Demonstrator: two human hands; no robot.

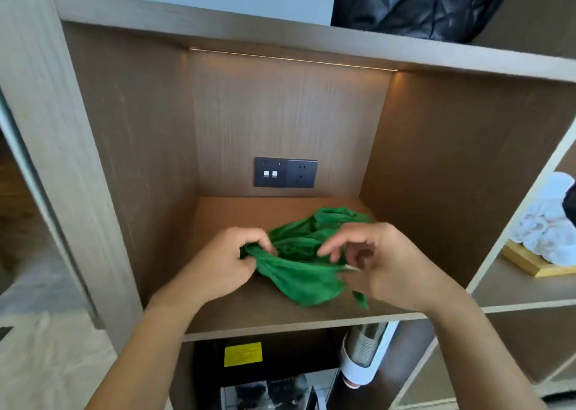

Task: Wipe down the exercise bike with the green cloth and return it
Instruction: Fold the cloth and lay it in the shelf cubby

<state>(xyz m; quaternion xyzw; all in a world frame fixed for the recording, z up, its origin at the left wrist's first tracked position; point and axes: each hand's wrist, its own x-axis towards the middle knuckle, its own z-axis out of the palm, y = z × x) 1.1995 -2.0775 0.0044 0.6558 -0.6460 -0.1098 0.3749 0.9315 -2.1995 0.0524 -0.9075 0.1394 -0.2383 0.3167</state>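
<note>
Green cloth point(299, 263): crumpled, soft | left hand point(227, 260) grip: bunched edge | wooden shelf point(265, 313)

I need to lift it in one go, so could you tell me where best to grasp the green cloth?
Probably the bunched near-left corner of the green cloth, where the left hand already pinches it, coming from the shelf's open front; the rest lies loosely crumpled.

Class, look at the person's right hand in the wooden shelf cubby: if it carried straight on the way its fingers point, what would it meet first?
The right hand has fingers pointing leftward, so it would probably first meet the crumpled green cloth, then the left hand gripping its other end. Depth is uncertain.
</note>
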